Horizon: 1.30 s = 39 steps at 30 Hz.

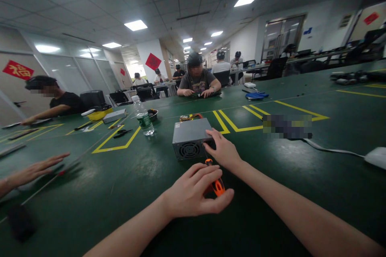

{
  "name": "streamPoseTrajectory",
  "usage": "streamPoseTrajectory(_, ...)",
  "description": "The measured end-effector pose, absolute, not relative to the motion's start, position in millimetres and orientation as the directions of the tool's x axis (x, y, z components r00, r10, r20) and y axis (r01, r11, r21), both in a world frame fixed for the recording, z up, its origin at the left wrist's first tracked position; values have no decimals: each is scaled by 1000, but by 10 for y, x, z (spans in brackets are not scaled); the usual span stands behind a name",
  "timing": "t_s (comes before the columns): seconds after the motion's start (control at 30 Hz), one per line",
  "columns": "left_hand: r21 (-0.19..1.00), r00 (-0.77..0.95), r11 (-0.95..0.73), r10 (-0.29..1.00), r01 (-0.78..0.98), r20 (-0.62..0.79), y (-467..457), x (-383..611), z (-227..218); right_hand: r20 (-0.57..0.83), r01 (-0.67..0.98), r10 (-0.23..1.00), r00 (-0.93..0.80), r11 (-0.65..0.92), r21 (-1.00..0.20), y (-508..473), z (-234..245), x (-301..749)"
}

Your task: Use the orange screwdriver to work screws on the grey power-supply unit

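A grey metal computer power supply unit [193, 130] rests on the green table in front of me, its round fan grille facing my way. Coloured cables [196, 116] come out behind it. My right hand [224, 150] grips its right front corner, with fingertips on the top edge and the front face. In my left hand [193, 190] is an orange and black screwdriver [219, 188], its handle between my fingers and thumb. The screwdriver points towards the unit's front, near my right fingers. Its tip is too hard to make out.
A water bottle [143, 118] stands left of the unit, beside a dark bowl [152, 114]. Yellow tape [116, 147] marks the table. Another person's hand [39, 170] reaches in from the left. A blue cloth-like item [256, 95] lies farther back. A white cable [334, 150] runs along the right.
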<state>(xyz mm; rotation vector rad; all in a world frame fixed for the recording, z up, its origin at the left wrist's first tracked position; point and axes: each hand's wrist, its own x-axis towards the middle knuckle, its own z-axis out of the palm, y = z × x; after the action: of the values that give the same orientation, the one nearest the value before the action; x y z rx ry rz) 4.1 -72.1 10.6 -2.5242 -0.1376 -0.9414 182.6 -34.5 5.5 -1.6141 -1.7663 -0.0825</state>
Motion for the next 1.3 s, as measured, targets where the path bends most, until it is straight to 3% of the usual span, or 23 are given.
streamPoseTrajectory(0.2,-390,779,-899,-97,198,620,-776,103,128,540,886,840,48,214,-412,-351,65,1833)
streamPoseTrajectory(0.4,-488,874,-860,-113,152,472,-802,90,175,546,885,836,48,218,-412,-365,73,1831)
streamPoseTrajectory(0.7,-479,882,-870,-130,117,452,-909,113,192,548,863,836,31,255,-437,-367,61,1852)
streamPoseTrajectory(0.9,-402,818,-903,-111,155,564,-954,143,192,523,798,851,-54,351,-489,-310,82,2010)
streamPoseTrajectory(1.1,-468,763,-871,-198,150,615,-931,89,270,450,715,893,0,315,-625,-565,355,2085)
streamPoseTrajectory(1.13,-490,763,-858,-212,153,610,-926,81,283,409,690,912,7,292,-662,-702,400,2072)
streamPoseTrajectory(1.23,-571,783,-813,-278,116,556,-931,101,290,3,289,990,-142,44,-956,-1208,466,1974)
streamPoseTrajectory(1.3,-594,775,-804,-352,37,525,-944,146,265,-180,-19,954,-240,-190,-982,-1501,433,1884)
